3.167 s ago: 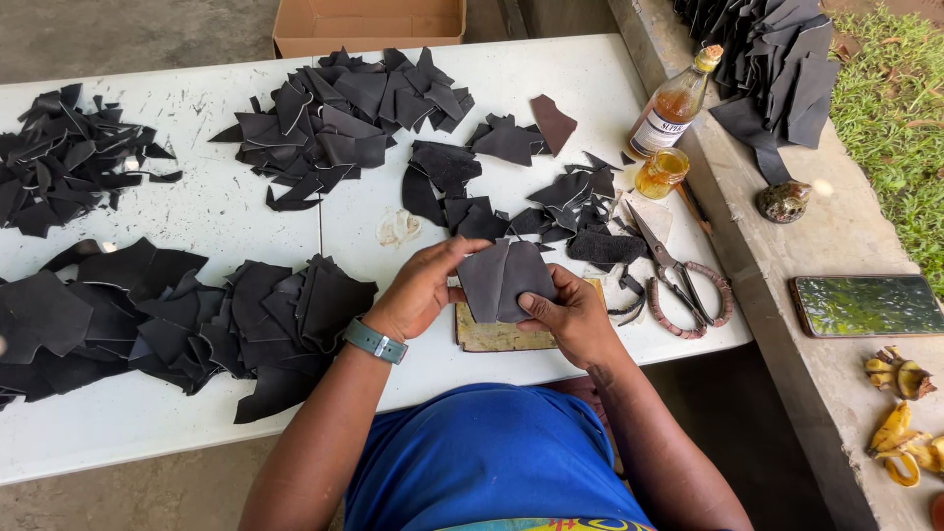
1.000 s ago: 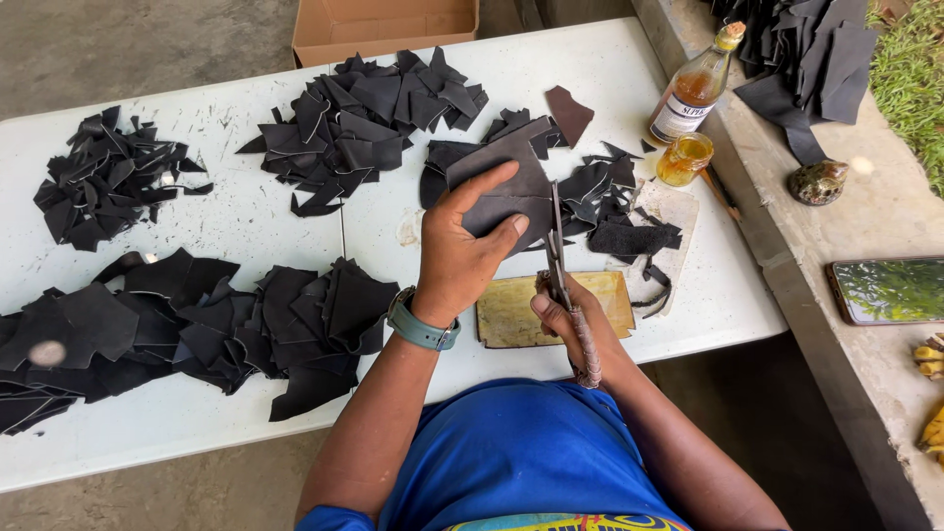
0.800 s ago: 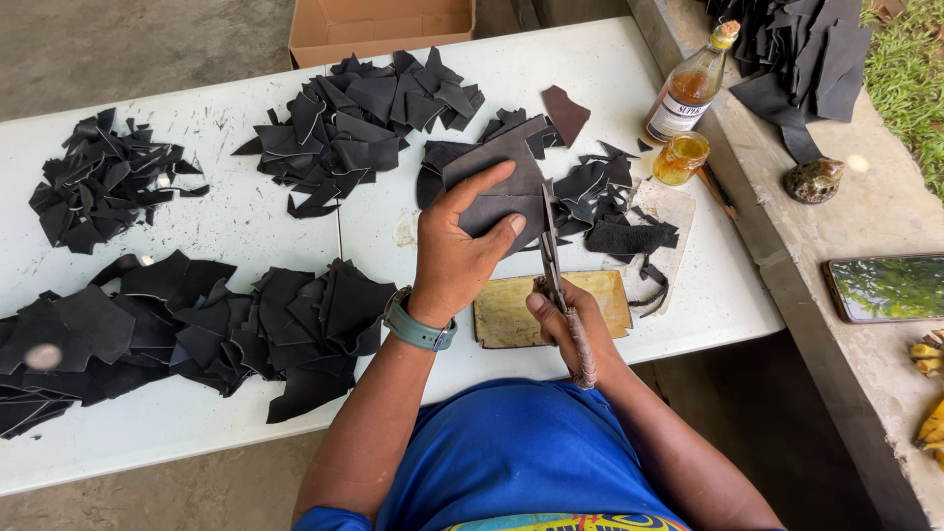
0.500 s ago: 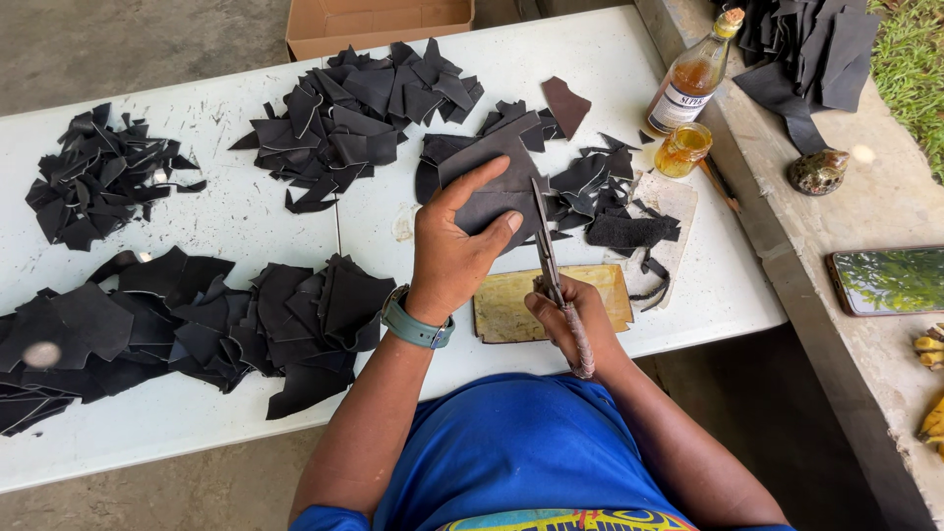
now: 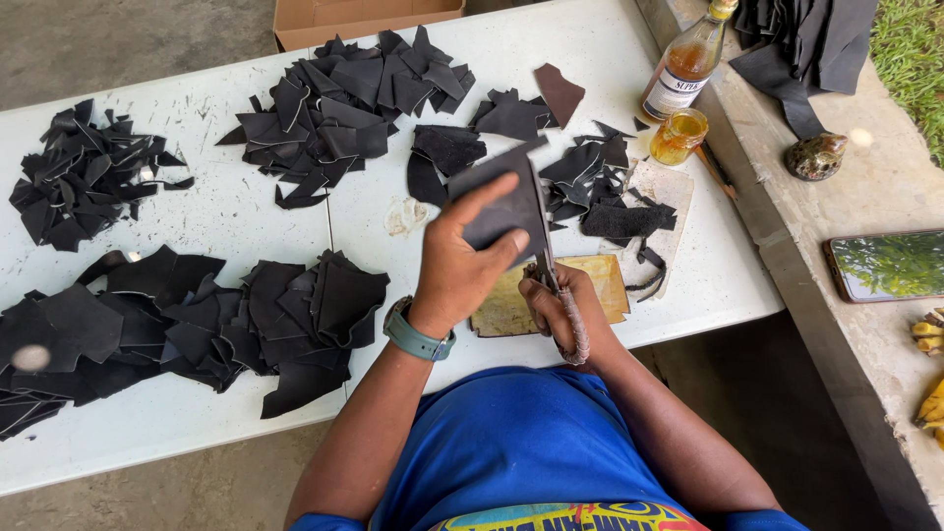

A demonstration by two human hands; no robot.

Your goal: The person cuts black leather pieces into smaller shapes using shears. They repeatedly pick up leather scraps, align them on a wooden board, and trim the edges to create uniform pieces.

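My left hand (image 5: 459, 265) holds a dark leather piece (image 5: 506, 205) up above the white table (image 5: 226, 206), thumb on its front face. My right hand (image 5: 559, 307) grips a pair of large scissors (image 5: 551, 278) by the wrapped handles. The blades run up along the right edge of the piece. Under both hands lies a tan cutting board (image 5: 511, 305) on the table. A teal watch sits on my left wrist.
Heaps of black leather scraps (image 5: 339, 98) cover the table's back, left and middle. At the right stand a bottle (image 5: 685, 67) and a small amber jar (image 5: 678, 135). A phone (image 5: 888, 264) lies on the concrete ledge. A cardboard box (image 5: 344, 15) sits behind the table.
Three seconds ago both hands held the leather piece flat on the board. Since then my right hand took the scissors, my left lifted the piece, and the blades moved along its right edge.
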